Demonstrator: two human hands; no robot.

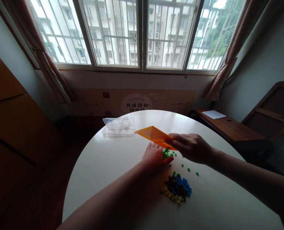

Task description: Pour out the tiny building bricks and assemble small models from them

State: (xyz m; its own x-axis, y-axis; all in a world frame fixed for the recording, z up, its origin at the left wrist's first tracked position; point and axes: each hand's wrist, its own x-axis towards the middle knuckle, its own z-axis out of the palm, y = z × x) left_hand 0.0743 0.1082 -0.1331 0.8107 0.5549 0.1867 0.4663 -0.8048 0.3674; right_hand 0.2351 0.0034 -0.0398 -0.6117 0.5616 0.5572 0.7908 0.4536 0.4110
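On one round white worktop: one clear compartment box far off, one orange tray tilted, pinched at its near corner by right hand fingers, one mixed pile nearest. Left hand flat, fingers together, gripping nothing, cupping one green heap by the tray's lip; about five green strays beside. Could well scatter greens past the lip if pushed fast against the tilted tray.

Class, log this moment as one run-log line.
left hand: flat on white table, beside green pieces | right hand: holds orange tray, tilted | mixed-colour pile: nearer the person | clear box: beyond tray
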